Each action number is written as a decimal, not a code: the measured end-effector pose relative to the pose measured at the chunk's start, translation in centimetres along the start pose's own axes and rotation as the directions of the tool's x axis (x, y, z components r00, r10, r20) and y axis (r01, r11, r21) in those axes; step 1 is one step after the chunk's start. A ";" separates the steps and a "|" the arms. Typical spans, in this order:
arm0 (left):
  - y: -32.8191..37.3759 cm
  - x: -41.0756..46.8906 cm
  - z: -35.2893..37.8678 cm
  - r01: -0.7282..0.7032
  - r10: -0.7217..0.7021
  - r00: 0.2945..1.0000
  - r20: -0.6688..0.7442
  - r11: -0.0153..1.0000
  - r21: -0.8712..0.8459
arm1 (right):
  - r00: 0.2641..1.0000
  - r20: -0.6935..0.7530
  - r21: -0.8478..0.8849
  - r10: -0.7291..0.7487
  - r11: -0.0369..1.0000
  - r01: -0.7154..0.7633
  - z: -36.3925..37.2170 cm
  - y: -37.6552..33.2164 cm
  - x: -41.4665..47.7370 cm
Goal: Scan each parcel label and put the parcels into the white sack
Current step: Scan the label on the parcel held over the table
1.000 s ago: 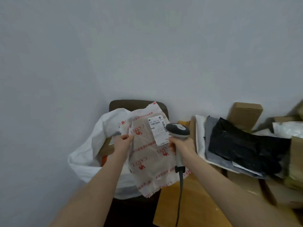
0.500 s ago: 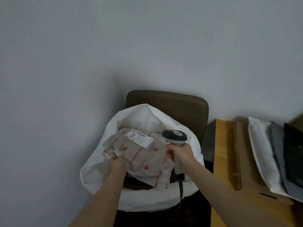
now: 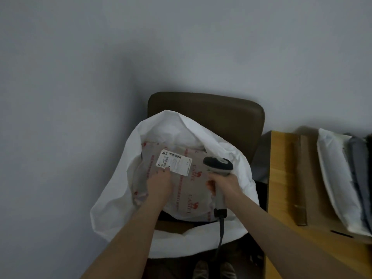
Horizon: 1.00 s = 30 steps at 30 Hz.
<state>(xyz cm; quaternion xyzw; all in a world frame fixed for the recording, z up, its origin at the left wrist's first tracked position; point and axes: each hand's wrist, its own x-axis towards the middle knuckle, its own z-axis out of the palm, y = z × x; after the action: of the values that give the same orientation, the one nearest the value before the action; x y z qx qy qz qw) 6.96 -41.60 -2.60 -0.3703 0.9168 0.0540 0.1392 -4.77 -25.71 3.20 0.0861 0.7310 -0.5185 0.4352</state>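
Observation:
The white sack [image 3: 112,200] stands open on a brown chair [image 3: 217,113]. Inside its mouth lies a beige plastic parcel [image 3: 187,190] with red print and a white barcode label [image 3: 174,165] facing up. My left hand [image 3: 160,185] rests on top of the parcel, with its fingertips touching the label's lower edge. My right hand [image 3: 226,184] grips the handle of a grey barcode scanner [image 3: 218,164] over the parcel's right side. The scanner's dark cable [image 3: 221,230] hangs down over the sack's front rim.
A wooden table [image 3: 281,178] stands right of the chair. A white mailer [image 3: 332,178] and a grey one [image 3: 358,166] lie on it at the right edge of view. A plain wall lies behind and to the left. Shoes [image 3: 213,269] show at the bottom.
The parcel went from being held up in front of the scanner down into the sack. My left hand shifted from the parcel's left edge onto its top. The view turned left.

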 end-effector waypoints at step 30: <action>40.7 -25.3 -11.2 -0.613 0.617 0.769 -0.167 0.786 0.079 | 0.925 -0.378 0.400 -0.025 0.897 0.188 -37.5 11.1 -25.4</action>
<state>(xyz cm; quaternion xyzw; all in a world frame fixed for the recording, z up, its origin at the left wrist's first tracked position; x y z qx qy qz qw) -6.30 2.19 15.35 -0.0521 0.9967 0.0531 0.0322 -3.47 18.76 17.16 0.2333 0.6704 -0.6646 0.2331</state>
